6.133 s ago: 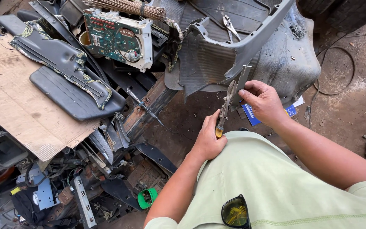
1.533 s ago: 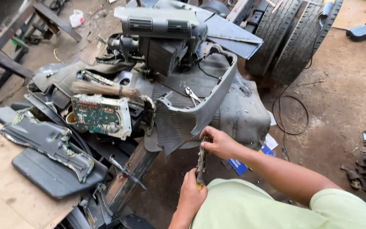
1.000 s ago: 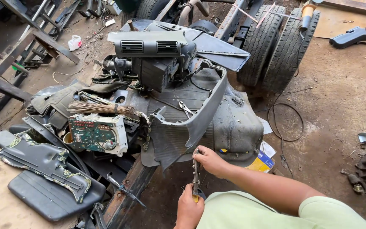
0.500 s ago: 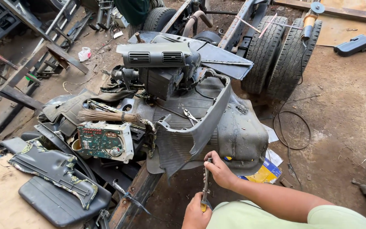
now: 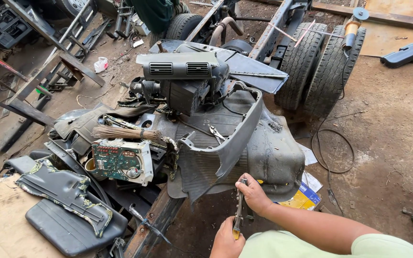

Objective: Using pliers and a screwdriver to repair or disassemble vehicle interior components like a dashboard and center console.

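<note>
With your left hand point(image 5: 226, 237) closed on the lower end and your right hand point(image 5: 253, 195) closed on the upper end of the pliers point(image 5: 238, 210) held upright beneath the grey dashboard shell point(image 5: 235, 143), a slip could pinch your fingers.

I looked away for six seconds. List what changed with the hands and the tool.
Both hands kept hold of the tool, right hand at its top, left hand at its bottom. It went from slanted to nearly upright. The view tilted up, revealing tyres. The grey panel stayed put.
</note>
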